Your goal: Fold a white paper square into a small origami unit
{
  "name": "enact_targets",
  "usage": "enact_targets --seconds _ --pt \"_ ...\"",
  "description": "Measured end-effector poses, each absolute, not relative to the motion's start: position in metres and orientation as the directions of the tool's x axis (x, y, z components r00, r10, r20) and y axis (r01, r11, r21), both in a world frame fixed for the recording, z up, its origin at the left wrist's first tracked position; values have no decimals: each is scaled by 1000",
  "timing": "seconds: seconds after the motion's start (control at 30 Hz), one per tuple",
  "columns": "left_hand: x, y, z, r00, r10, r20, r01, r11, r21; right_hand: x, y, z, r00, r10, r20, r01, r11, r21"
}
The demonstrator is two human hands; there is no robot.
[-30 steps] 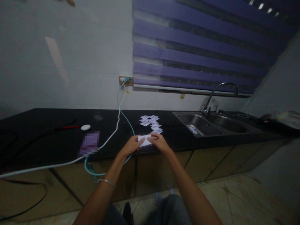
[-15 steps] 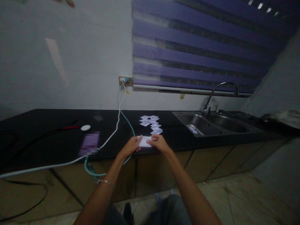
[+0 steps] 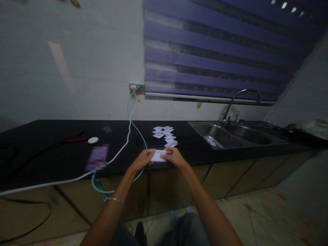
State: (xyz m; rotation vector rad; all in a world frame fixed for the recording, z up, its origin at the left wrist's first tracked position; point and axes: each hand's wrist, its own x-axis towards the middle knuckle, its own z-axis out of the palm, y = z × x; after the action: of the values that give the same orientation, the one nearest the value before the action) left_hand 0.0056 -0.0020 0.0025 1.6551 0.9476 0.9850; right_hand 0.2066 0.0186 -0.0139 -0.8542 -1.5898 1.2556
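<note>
Both hands pinch the white paper (image 3: 158, 155) between them at the bench (image 3: 64, 150) edge, left hand (image 3: 141, 160) and right hand (image 3: 173, 157) fingers on opposite ends, its long axis running left-right.

Both forearms enter from the lower edge of the frame and converge toward the centre. The left hand (image 3: 141, 160) sits just left of centre, fingers curled inward, thumb on top, pinching. The right hand (image 3: 173, 157) sits just right of centre, knuckles up, fingers bent in a matching pinch. The fingertips of the two hands lie near each other. The left forearm carries a thin bracelet (image 3: 114, 200) near the wrist. Both forearms are bare.
</note>
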Motion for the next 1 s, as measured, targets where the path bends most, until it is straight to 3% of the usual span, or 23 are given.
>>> enact_targets --seconds 0.27,0.47,1.0 --pt "6 -5 1 400 895 198 114 -263 958 199 19 -8 -396 875 279 64 329 -942" --pt "8 -8 4 408 905 124 47 -156 987 200 20 -12 -346 876 336 176 412 -894" --pt "12 -3 0 263 946 191 260 -260 930 202 17 -12 -287 899 332 182 391 -902"
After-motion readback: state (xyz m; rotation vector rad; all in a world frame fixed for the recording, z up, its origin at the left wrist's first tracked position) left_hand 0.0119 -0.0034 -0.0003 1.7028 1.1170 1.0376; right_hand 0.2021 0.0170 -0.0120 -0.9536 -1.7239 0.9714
